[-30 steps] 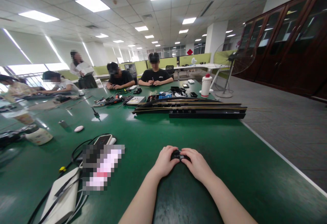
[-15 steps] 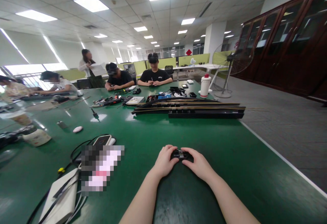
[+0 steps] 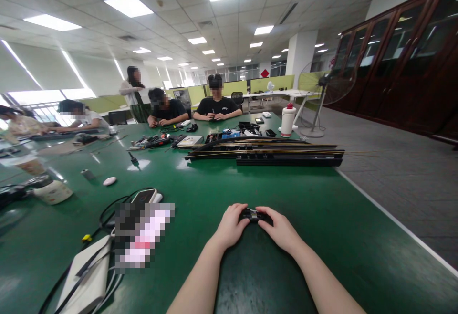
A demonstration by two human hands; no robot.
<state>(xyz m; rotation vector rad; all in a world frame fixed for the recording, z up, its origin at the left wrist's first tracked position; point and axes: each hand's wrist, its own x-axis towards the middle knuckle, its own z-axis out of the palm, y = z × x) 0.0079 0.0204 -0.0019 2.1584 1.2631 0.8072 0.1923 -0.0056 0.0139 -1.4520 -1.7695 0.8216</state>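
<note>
A small black part with a lighter metallic middle is held low over the green tabletop, in front of me. Its exact kind is too small to make out. My left hand grips its left end between thumb and fingers. On the opposite end, my right hand is closed in the same way. The fingers cover both ends, so only the middle shows. Whether the part rests on the table I cannot tell.
Long black rails with thin brass-coloured rods lie across the table ahead. To my left are a white box, cables and a power bank. A white bottle with a red cap stands behind the rails. Several people sit across the table.
My right hand has shifted slightly to the right along the black part, exposing a little more of its middle. In the background a standing person has moved to the right.
</note>
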